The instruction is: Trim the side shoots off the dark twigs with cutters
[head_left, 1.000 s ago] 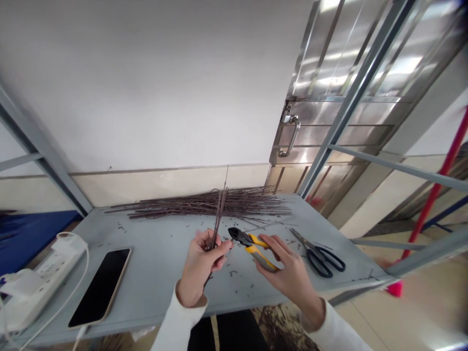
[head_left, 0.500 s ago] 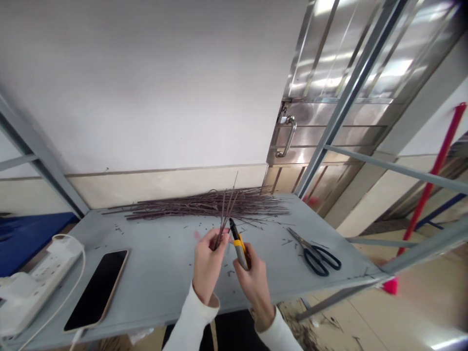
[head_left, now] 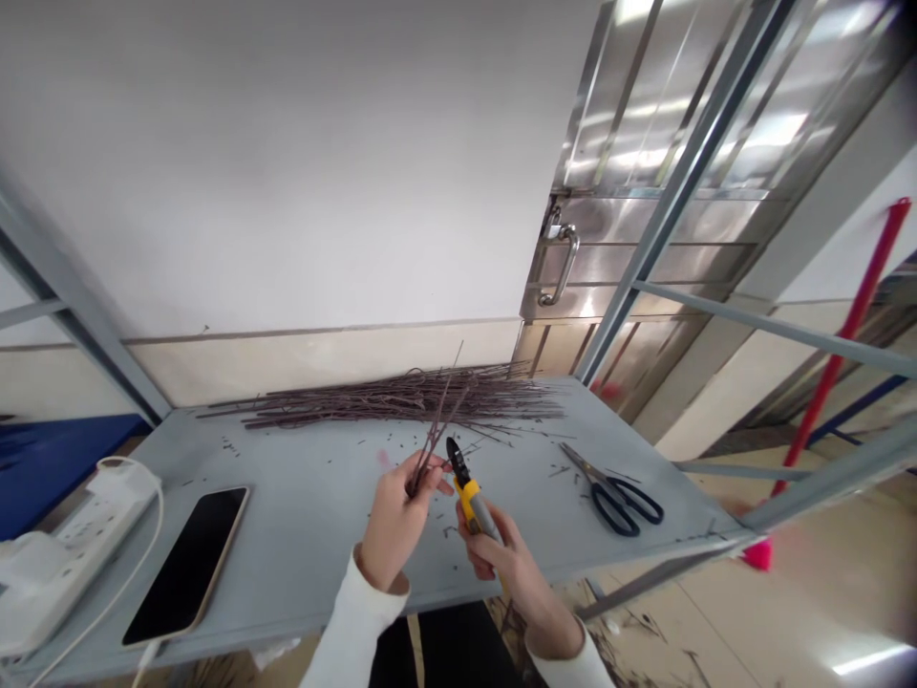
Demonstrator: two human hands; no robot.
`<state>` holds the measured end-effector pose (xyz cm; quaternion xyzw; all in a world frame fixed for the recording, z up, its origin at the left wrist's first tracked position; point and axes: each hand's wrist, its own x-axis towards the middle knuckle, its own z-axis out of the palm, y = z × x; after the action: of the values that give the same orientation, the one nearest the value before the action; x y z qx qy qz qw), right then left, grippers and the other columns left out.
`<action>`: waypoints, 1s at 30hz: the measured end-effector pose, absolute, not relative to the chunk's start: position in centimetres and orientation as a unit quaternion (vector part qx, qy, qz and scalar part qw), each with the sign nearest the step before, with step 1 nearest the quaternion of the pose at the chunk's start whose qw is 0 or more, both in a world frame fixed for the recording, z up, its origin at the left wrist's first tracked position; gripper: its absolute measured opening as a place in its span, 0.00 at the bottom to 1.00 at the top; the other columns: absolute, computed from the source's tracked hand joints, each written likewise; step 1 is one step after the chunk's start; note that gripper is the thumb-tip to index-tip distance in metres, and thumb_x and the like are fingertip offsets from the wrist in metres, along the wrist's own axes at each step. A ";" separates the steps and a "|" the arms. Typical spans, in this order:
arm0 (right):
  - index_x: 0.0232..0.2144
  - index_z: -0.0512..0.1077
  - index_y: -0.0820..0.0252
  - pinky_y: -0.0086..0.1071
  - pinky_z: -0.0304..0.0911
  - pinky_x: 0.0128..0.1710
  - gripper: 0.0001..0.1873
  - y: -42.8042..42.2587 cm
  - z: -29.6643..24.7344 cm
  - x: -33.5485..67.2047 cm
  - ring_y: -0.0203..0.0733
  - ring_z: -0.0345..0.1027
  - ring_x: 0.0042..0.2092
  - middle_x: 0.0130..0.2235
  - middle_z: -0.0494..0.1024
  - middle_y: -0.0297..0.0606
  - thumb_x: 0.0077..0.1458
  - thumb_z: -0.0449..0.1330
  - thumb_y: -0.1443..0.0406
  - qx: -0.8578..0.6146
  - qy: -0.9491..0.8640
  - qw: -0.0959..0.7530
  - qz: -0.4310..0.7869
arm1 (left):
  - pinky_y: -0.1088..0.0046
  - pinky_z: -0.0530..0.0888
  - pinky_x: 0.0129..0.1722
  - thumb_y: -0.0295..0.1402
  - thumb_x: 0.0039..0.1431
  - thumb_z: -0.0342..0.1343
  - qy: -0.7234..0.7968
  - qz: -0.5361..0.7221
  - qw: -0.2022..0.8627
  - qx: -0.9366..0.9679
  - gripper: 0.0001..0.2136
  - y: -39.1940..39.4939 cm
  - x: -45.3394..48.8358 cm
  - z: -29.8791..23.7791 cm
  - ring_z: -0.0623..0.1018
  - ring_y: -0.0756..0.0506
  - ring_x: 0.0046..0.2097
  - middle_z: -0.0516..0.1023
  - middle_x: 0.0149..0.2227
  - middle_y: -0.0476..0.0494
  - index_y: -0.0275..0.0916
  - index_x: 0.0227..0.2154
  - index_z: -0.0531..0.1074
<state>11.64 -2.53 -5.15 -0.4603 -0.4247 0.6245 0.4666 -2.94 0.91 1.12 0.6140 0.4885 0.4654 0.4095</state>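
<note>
My left hand (head_left: 394, 521) is closed round a few thin dark sticks (head_left: 437, 420) that stand up and lean right above the grey table (head_left: 301, 516). My right hand (head_left: 505, 559) grips yellow-handled cutters (head_left: 469, 492), whose black jaws point up and sit right beside the sticks just above my left fingers. Whether the jaws touch the sticks I cannot tell. A long pile of the same dark sticks (head_left: 401, 399) lies along the table's far edge.
Black scissors (head_left: 608, 487) lie on the table to the right. A phone (head_left: 186, 562) on a cable and a white power strip (head_left: 57, 549) sit at the left. Small cut bits litter the tabletop. Grey frame posts (head_left: 666, 201) rise at the corners.
My right hand has turned the cutters from lying sideways to pointing up and brought them close to the sticks. The sticks in my left hand have tilted to the right.
</note>
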 end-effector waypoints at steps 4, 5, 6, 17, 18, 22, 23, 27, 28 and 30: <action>0.35 0.67 0.58 0.26 0.55 0.29 0.16 -2.4 -5.0 12.1 0.34 0.58 0.30 0.30 0.66 0.31 0.39 0.54 0.68 -0.482 -0.487 0.494 0.535 | 0.76 0.59 0.22 0.36 0.57 0.52 0.486 0.442 0.439 0.612 0.08 1.0 -3.0 1.0 0.63 0.51 0.19 0.70 0.15 0.52 0.38 0.26 0.69; 0.35 0.66 0.58 0.27 0.56 0.30 0.16 -2.3 -4.9 12.2 0.35 0.59 0.31 0.30 0.66 0.31 0.39 0.53 0.69 -0.480 -0.515 0.499 0.506 | 0.76 0.58 0.21 0.36 0.56 0.51 0.479 0.438 0.457 0.608 0.09 1.1 -3.0 1.0 0.62 0.51 0.18 0.68 0.13 0.53 0.38 0.25 0.68; 0.35 0.66 0.58 0.27 0.56 0.31 0.16 -2.3 -4.8 12.3 0.35 0.58 0.31 0.29 0.65 0.30 0.39 0.52 0.70 -0.482 -0.541 0.498 0.477 | 0.76 0.57 0.20 0.37 0.56 0.51 0.466 0.427 0.488 0.603 0.09 1.3 -3.1 1.0 0.61 0.52 0.17 0.66 0.12 0.53 0.38 0.25 0.67; 0.35 0.63 0.59 0.27 0.47 0.26 0.16 -1.8 -4.7 15.0 0.32 0.50 0.26 0.26 0.59 0.28 0.38 0.55 0.72 -0.513 -0.700 0.418 0.267 | 0.77 0.42 0.15 0.33 0.48 0.60 0.300 0.224 0.774 0.511 0.09 3.5 -6.1 1.7 0.51 0.59 0.13 0.60 0.14 0.56 0.33 0.21 0.68; 0.33 0.63 0.58 0.26 0.45 0.25 0.15 -1.9 -4.6 14.9 0.32 0.48 0.25 0.25 0.56 0.26 0.37 0.54 0.72 -0.505 -0.693 0.418 0.299 | 0.77 0.42 0.15 0.33 0.48 0.60 0.294 0.215 0.783 0.505 0.09 3.7 -6.2 1.5 0.51 0.59 0.14 0.61 0.15 0.55 0.33 0.22 0.68; 0.28 0.63 0.58 0.26 0.44 0.23 0.13 -2.9 -4.9 14.1 0.31 0.48 0.25 0.24 0.56 0.27 0.34 0.53 0.72 -0.455 -0.595 0.457 0.480 | 0.78 0.42 0.14 0.32 0.45 0.63 0.272 0.191 0.801 0.498 0.09 4.4 -6.5 0.9 0.52 0.60 0.14 0.68 0.20 0.50 0.32 0.21 0.69; 0.29 0.64 0.58 0.25 0.45 0.24 0.14 -3.2 -5.1 13.9 0.31 0.50 0.26 0.25 0.59 0.28 0.33 0.53 0.72 -0.435 -0.556 0.469 0.530 | 0.78 0.42 0.14 0.31 0.45 0.63 0.267 0.187 0.803 0.499 0.09 4.4 -6.5 1.0 0.53 0.61 0.14 0.69 0.21 0.50 0.32 0.20 0.69; 0.31 0.67 0.59 0.24 0.44 0.20 0.19 -3.8 -5.9 13.4 0.29 0.49 0.22 0.25 0.62 0.28 0.29 0.53 0.71 -0.316 -0.423 0.430 0.732 | 0.78 0.42 0.14 0.31 0.45 0.63 0.253 0.176 0.809 0.501 0.10 4.2 -6.3 1.4 0.55 0.60 0.14 0.70 0.21 0.49 0.32 0.19 0.68; 0.30 0.68 0.59 0.24 0.42 0.18 0.19 -3.9 -5.9 13.3 0.27 0.47 0.20 0.23 0.60 0.27 0.28 0.52 0.71 -0.282 -0.402 0.408 0.770 | 0.78 0.43 0.14 0.31 0.45 0.63 0.252 0.175 0.809 0.502 0.10 4.1 -6.2 1.5 0.55 0.60 0.14 0.70 0.22 0.49 0.32 0.19 0.68; 0.29 0.68 0.59 0.24 0.40 0.17 0.19 -3.9 -5.9 13.2 0.26 0.45 0.18 0.21 0.59 0.25 0.28 0.52 0.71 -0.234 -0.379 0.382 0.810 | 0.77 0.43 0.14 0.31 0.46 0.63 0.257 0.180 0.804 0.506 0.10 3.8 -6.0 1.7 0.56 0.60 0.14 0.70 0.22 0.49 0.32 0.19 0.68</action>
<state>13.21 -3.93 -5.92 -0.2344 -0.3786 0.8097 0.3823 -6.00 3.77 1.74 0.5056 0.2566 0.1802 0.8038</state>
